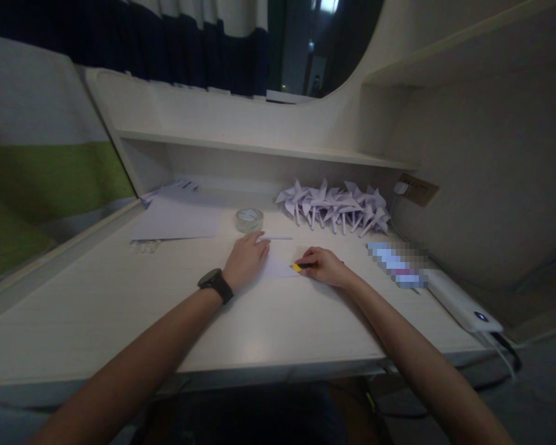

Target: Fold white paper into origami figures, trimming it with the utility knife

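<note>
My left hand point(248, 256), with a dark watch on its wrist, lies flat with fingers stretched over a small piece of white paper point(278, 269). A thin white paper stick point(278, 238) lies just beyond its fingertips. My right hand point(323, 266) is closed around a yellow-and-black utility knife point(298, 267), its tip pointing left at the paper's right part. How far the blade is out, and whether it touches the paper, is too small to tell. A roll of clear tape point(249, 219) rests behind my left hand.
Several white paper pinwheels point(336, 207) are heaped at the back right. Larger white sheets point(178, 213) lie at the back left. Toward the right edge are a blurred-out phone-like object point(396, 264) and a white power strip point(461, 300) with cables. A shelf point(259, 148) overhangs the desk's back.
</note>
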`<action>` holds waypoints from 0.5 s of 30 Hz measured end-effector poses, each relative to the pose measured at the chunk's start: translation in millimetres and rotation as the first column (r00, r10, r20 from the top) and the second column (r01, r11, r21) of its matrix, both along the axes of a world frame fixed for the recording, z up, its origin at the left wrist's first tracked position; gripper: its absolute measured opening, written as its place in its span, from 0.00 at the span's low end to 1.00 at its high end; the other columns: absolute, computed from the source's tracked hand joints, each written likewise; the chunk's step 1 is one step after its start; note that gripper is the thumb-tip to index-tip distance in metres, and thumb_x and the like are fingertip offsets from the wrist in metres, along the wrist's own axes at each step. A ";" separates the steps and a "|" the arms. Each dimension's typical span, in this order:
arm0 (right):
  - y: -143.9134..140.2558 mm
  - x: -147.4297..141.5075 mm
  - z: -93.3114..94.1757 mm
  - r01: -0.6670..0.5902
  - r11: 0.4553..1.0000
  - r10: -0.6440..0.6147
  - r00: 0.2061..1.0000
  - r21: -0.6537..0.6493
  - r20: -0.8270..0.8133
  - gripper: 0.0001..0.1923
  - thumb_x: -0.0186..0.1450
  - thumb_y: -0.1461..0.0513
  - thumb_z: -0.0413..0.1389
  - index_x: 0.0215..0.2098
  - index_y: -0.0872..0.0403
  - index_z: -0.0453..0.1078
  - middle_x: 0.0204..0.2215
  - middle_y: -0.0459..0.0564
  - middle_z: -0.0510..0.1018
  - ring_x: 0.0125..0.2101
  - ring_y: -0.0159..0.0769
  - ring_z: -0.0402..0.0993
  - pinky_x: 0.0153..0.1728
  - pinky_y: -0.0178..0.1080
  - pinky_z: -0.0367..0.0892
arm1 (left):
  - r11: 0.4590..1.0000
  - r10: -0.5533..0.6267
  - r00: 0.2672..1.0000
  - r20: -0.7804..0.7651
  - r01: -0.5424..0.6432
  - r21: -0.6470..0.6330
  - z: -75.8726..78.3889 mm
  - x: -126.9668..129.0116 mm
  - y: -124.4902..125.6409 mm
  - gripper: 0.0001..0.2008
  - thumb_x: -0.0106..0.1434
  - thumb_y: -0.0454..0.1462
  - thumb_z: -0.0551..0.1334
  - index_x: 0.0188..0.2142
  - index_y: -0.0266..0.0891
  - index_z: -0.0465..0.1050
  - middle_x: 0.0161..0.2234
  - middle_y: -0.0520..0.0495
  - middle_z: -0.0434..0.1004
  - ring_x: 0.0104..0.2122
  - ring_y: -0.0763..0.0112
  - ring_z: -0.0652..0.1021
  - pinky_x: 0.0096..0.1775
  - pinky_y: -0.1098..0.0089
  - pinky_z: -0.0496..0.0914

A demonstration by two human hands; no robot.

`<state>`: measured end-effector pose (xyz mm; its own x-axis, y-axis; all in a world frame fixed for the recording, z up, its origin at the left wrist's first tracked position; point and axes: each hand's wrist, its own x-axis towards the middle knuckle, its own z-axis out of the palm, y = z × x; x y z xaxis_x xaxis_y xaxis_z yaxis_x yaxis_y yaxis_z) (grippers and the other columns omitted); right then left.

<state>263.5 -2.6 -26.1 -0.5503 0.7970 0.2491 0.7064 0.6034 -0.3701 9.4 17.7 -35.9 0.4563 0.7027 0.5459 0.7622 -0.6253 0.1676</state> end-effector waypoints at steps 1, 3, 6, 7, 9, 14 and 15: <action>-0.5 -0.3 0.9 -0.003 1.000 0.003 1.000 -0.002 0.005 0.13 0.61 0.62 0.58 0.44 0.50 0.77 0.36 0.50 0.76 0.35 0.36 0.71 0.39 0.36 0.63 | 1.000 -0.030 0.999 -0.034 0.030 -0.001 0.7 1.8 -4.8 0.20 0.69 0.41 0.45 0.49 0.37 0.71 0.55 0.38 0.66 0.56 0.56 0.65 0.57 0.54 0.56; -2.0 -1.2 2.8 -0.008 1.000 0.008 1.000 -0.007 0.013 0.13 0.61 0.61 0.58 0.44 0.50 0.77 0.36 0.50 0.76 0.35 0.36 0.71 0.39 0.36 0.63 | 0.994 -0.101 0.989 -0.108 0.097 -0.044 -0.5 5.1 -13.3 0.20 0.69 0.42 0.45 0.53 0.42 0.69 0.57 0.42 0.65 0.59 0.55 0.61 0.59 0.49 0.50; -4.3 -2.7 5.3 0.000 1.000 0.000 1.000 -0.012 0.015 0.13 0.60 0.62 0.59 0.44 0.51 0.77 0.36 0.51 0.76 0.35 0.36 0.71 0.39 0.36 0.63 | 0.980 -0.151 0.972 -0.182 0.124 -0.153 -7.2 7.5 -19.4 0.21 0.69 0.46 0.44 0.58 0.49 0.63 0.61 0.45 0.60 0.61 0.51 0.57 0.57 0.43 0.48; -4.9 -2.9 5.9 0.005 1.000 -0.004 1.000 -0.015 0.012 0.13 0.60 0.62 0.59 0.44 0.52 0.77 0.35 0.51 0.76 0.35 0.36 0.71 0.39 0.36 0.63 | 0.976 -0.155 0.969 -0.192 0.120 -0.183 -9.6 7.6 -19.4 0.22 0.69 0.47 0.43 0.59 0.50 0.62 0.62 0.46 0.59 0.62 0.50 0.57 0.57 0.43 0.48; -5.8 -2.4 6.5 0.009 1.000 -0.008 1.000 -0.021 0.008 0.13 0.60 0.62 0.59 0.44 0.52 0.77 0.35 0.51 0.76 0.35 0.35 0.71 0.39 0.36 0.63 | 0.969 -0.157 0.967 -0.202 0.112 -0.219 -12.7 7.2 -18.1 0.23 0.69 0.48 0.42 0.61 0.51 0.59 0.63 0.45 0.57 0.62 0.51 0.56 0.57 0.44 0.48; -5.8 2.1 6.0 -0.022 0.998 0.022 1.000 -0.052 0.012 0.14 0.60 0.62 0.59 0.44 0.52 0.76 0.36 0.51 0.76 0.34 0.35 0.71 0.38 0.35 0.63 | 0.968 -0.146 0.963 -0.228 0.091 -0.234 -9.4 6.3 -17.7 0.25 0.69 0.50 0.41 0.61 0.51 0.58 0.63 0.46 0.56 0.62 0.49 0.56 0.57 0.45 0.48; -5.6 2.7 5.6 -0.029 0.998 0.030 1.000 -0.052 0.009 0.14 0.60 0.62 0.59 0.44 0.52 0.76 0.36 0.51 0.76 0.35 0.35 0.71 0.38 0.35 0.63 | 0.968 -0.145 0.961 -0.234 0.089 -0.236 -8.1 6.2 -18.3 0.26 0.69 0.50 0.40 0.61 0.50 0.58 0.63 0.45 0.56 0.62 0.48 0.56 0.57 0.45 0.48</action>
<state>266.2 -8.3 -20.5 -0.5760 0.7921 0.2021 0.6923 0.6041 -0.3948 15.7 -0.6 -44.0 0.6434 0.7262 0.2424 0.7209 -0.6812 0.1274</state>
